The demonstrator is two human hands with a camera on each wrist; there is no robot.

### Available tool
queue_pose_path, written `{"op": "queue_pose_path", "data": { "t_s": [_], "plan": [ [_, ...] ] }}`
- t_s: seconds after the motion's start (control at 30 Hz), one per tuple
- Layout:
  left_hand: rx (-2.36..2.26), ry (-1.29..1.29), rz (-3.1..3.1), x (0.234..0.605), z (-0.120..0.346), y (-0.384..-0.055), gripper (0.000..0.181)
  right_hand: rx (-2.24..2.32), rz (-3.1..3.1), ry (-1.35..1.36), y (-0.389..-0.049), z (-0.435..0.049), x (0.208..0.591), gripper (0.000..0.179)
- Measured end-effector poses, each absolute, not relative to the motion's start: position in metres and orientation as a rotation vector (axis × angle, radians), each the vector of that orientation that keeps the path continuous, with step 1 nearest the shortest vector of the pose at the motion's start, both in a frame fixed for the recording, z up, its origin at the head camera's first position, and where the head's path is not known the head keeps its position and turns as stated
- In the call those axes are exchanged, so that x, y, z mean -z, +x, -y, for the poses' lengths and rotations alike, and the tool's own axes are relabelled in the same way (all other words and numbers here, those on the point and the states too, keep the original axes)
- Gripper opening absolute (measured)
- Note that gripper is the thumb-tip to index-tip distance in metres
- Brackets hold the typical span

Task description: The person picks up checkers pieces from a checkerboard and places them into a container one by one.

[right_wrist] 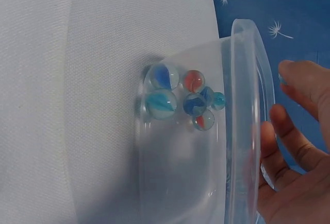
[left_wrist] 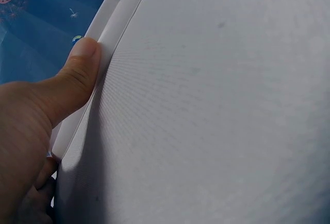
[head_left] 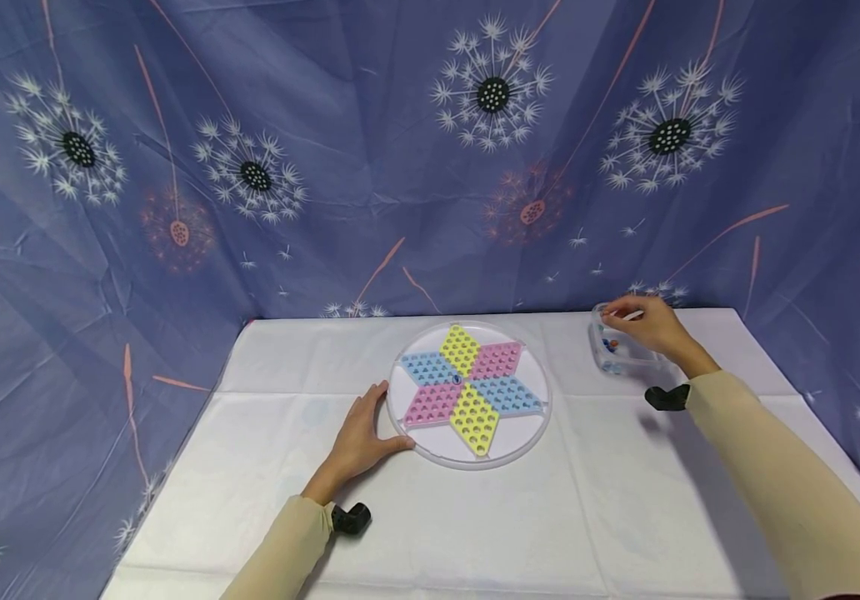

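A round white Chinese checkers board (head_left: 418, 333) with a yellow, pink and blue star of holes lies on the table. One marble (head_left: 457, 379) sits at its middle. My left hand (head_left: 361, 437) is spread at the board's left edge, and its thumb (left_wrist: 85, 62) rests against the rim in the left wrist view. To the right, my right hand (head_left: 651, 325) is over a clear plastic box (right_wrist: 245, 131). Its thumb and finger pinch a small light-blue marble (right_wrist: 282, 80), mostly hidden by the fingertips. Several glass marbles (right_wrist: 194, 81) lie inside the box, seen through its wall.
A white cloth (head_left: 505, 533) covers the table. Behind it hangs a blue curtain (head_left: 370, 150) with a dandelion print, close to the far edge. The box stands near that edge, a short way right of the board.
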State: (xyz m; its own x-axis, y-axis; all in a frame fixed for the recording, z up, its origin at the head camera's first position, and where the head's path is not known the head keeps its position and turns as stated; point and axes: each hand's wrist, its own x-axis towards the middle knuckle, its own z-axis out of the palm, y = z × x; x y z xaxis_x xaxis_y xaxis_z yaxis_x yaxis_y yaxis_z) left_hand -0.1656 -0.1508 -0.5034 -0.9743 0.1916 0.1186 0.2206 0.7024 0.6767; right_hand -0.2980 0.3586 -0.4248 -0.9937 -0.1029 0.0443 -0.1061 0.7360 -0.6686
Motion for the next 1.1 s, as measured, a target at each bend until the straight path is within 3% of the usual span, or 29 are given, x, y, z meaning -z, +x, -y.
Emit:
{"op": "queue_pose_path", "data": {
  "t_s": [1.1],
  "plan": [
    [1.143,-0.327,2.883,0.501,0.150,-0.165,0.110,-1.053,3.103,0.076,-0.308,-0.367,0.439,0.032]
  ]
}}
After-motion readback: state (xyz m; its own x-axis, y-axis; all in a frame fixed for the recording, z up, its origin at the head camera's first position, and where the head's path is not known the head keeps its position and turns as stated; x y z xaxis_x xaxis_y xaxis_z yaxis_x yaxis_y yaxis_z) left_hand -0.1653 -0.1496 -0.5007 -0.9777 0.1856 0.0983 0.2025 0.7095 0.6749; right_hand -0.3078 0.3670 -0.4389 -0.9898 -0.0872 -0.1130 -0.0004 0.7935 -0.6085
